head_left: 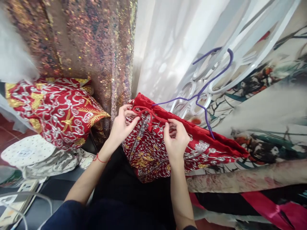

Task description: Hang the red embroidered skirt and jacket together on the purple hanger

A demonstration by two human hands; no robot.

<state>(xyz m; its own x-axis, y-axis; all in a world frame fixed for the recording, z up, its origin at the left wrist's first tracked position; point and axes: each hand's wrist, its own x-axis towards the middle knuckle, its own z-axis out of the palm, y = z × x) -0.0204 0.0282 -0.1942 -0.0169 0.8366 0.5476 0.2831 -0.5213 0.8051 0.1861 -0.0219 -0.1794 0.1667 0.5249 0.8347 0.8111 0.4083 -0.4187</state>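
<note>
A red garment (153,143) with silver and gold embroidery hangs on a purple wire hanger (203,92), whose hook rests on a white ornamental grille (240,48). A thin red drawstring (148,115) runs along the garment's waistband. My left hand (122,126) pinches the drawstring's left end with its fingers closed. My right hand (176,139) pinches the string and the waistband a little to the right, fingers curled. A red thread bracelet circles my left wrist.
A second red embroidered garment (55,111) lies at the left over white lace cloth (28,153). Sequined fabric (96,48) hangs behind, with a white sheer curtain (168,48) beside it. Printed cloth (271,111) hangs at the right. A power strip (16,201) sits at bottom left.
</note>
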